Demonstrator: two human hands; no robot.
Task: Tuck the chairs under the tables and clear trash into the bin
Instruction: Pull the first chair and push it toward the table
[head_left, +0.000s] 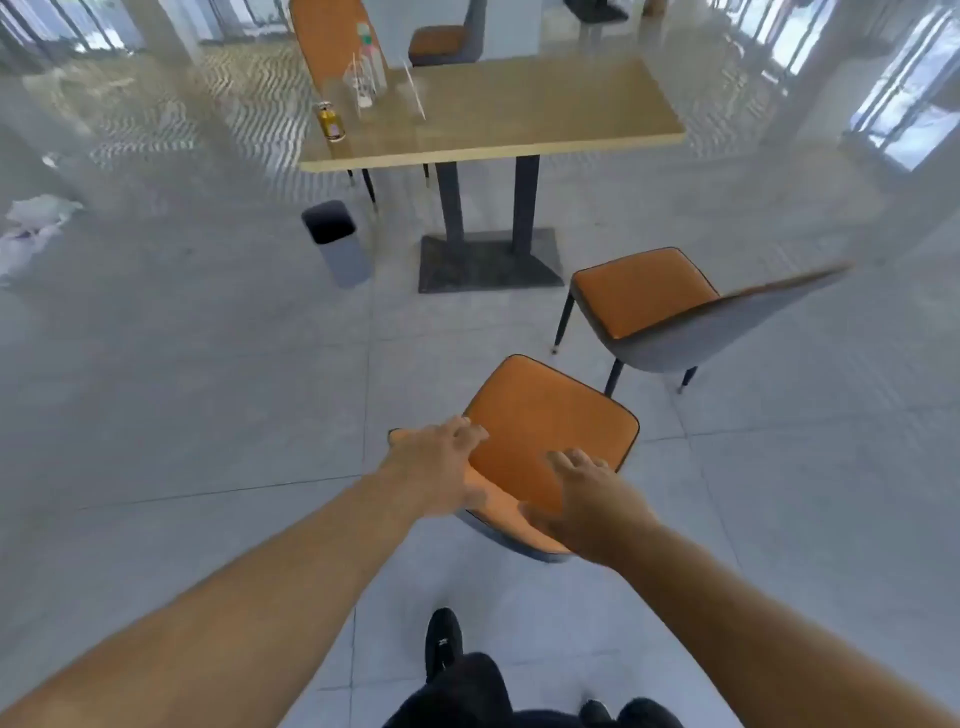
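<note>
Hands, left (441, 462) and right (587, 499), seemingly grip nearest chair (545, 415), four chairs visible, one bin (337, 244).

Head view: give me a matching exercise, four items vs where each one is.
Items:
1. bin
2. yellow bottle
3. crumpled paper
4. nearest chair

Places:
A. on the table
B. under both hands
C. on the floor by the table's left corner
D. on the floor at the far left

Pairs: 1-C, 2-A, 3-D, 4-B
</note>
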